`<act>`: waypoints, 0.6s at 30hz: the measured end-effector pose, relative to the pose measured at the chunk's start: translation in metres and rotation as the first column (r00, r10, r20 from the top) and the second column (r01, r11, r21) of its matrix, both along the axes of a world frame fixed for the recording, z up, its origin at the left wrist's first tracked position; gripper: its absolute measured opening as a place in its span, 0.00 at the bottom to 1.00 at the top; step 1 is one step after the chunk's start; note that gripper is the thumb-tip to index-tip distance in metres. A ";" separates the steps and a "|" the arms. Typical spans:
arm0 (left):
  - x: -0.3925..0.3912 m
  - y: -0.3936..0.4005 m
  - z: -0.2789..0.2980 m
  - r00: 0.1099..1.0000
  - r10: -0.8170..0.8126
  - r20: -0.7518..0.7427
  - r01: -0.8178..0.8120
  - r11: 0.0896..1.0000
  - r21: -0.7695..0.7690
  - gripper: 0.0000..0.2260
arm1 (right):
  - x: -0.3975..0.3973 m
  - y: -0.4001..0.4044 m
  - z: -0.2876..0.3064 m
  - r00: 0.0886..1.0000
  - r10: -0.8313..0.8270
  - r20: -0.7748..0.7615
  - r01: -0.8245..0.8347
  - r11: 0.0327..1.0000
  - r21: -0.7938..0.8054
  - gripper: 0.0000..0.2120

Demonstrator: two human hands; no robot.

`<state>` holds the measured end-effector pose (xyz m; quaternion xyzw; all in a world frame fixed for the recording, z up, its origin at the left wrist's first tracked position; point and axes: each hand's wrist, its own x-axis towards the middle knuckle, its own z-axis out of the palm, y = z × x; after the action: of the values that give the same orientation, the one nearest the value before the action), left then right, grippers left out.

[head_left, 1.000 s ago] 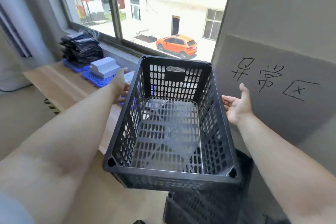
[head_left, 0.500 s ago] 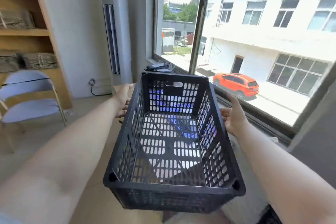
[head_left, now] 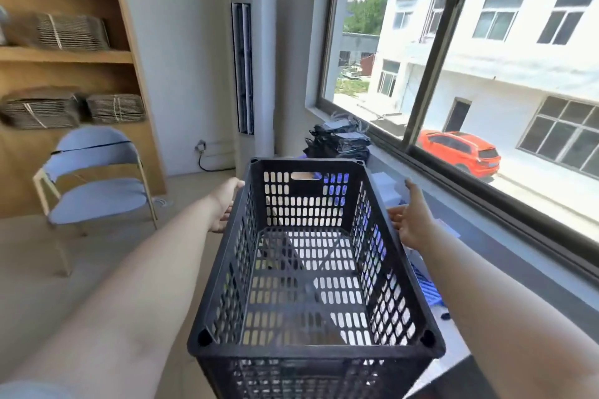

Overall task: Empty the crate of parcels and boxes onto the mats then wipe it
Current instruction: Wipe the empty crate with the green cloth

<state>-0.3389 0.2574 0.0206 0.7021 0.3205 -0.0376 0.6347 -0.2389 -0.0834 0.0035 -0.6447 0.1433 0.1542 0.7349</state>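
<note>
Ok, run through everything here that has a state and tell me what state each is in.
crate: empty, held up off any surface
left hand: holds the crate's left wall
right hand: open, at the crate's right wall
black parcels: stacked beside the window
chair: unoccupied

No text, label, brand, number or sign can be read. The pale tags on the black parcels, stacked just behind the crate, are too small and blurred to make out, and the number plate of the orange car, outside beyond the crate, shows only as a light smudge.
</note>
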 end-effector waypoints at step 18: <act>0.217 0.083 -0.052 0.998 0.055 -0.029 -0.054 0.998 0.028 0.15 | 0.207 0.094 -0.025 0.997 0.077 -0.006 -0.076 0.978 -0.192 0.26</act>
<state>-0.1219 0.3408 -0.0315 0.7010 0.3496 -0.0264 0.6210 -0.0321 0.0103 -0.0214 -0.7178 0.1321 0.1674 0.6628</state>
